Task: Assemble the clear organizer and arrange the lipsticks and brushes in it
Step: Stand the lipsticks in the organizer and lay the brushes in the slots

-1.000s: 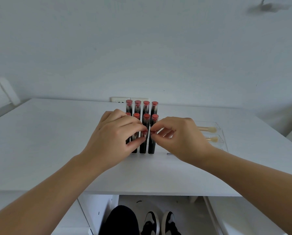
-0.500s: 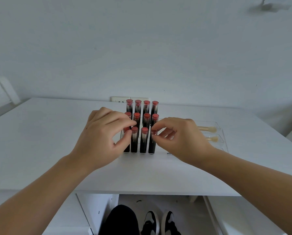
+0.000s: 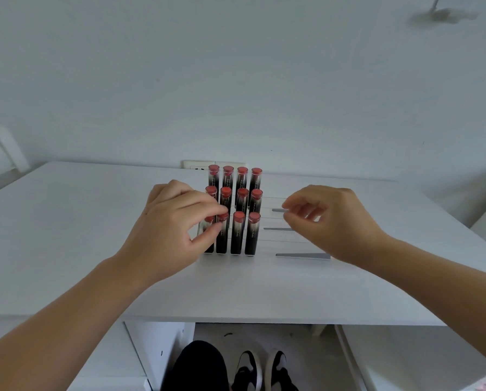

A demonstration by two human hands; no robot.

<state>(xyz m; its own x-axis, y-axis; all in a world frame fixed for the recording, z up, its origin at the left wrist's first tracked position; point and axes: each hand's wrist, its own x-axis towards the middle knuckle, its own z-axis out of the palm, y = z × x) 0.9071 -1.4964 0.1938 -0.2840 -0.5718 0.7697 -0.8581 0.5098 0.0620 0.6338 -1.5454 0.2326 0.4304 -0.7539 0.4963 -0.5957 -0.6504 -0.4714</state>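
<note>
Behind the left hand [image 3: 165, 232], front-left lipstick [image 3: 208, 235] half hidden, pinched by fingers; right hand [image 3: 332, 221] loosely curled, empty.

The lipsticks [image 3: 237, 218] at the centre of the frame look like glossy black plastic, with clear caps over matt coral-red tops. The organizer [image 3: 289, 241] to their right is clear, smooth plastic, nearly invisible but for its edges. Under my hands the table [image 3: 66, 235] is matt white and smooth. At the bottom, my shoes [image 3: 261, 371] look like smooth black-and-white leather.
</note>
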